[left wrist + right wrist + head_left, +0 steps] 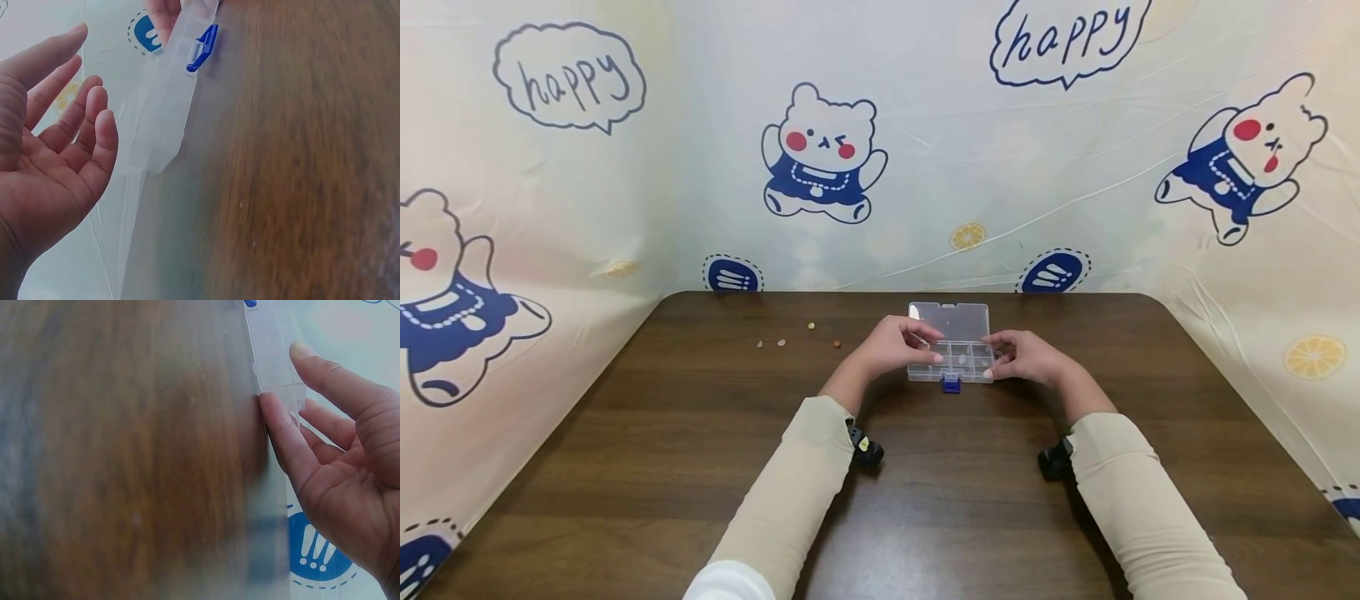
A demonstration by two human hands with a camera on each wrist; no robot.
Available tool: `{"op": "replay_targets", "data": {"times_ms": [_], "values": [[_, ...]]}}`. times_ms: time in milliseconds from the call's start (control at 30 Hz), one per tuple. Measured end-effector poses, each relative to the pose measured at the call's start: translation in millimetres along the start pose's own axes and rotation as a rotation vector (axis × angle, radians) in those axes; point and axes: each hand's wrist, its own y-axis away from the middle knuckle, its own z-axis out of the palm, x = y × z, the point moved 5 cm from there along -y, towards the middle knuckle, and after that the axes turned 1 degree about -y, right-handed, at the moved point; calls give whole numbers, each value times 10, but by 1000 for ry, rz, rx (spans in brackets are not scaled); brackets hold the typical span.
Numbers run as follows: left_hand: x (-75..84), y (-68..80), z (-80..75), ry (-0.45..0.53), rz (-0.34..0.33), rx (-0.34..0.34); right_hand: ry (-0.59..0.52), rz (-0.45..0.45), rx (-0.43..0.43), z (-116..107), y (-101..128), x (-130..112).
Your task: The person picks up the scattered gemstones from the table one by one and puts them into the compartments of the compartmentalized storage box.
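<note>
A clear plastic compartment box lies on the table with its lid raised toward the back. Its blue latch faces me. Small pale pieces show inside the compartments. Over the left part of the box is my left hand, fingers bent loosely and apart; in the left wrist view nothing lies between its thumb and fingers. My right hand is at the right end, with a fingertip right at the box's lower corner and the thumb spread above.
Left of the box lie a small yellow piece, an orange one and two whitish bits, one a pale piece. A patterned cloth hangs behind the brown wooden table.
</note>
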Motion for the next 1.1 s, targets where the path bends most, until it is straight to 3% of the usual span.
{"op": "replay_targets", "data": {"times_ms": [500, 1100], "values": [[-47, 162, -165, 10, -17, 8, -10, 7, -8, 2, -2, 29], [-143, 316, -454, 29, -29, 103, -18, -2, -8, 4, 14, 3]]}}
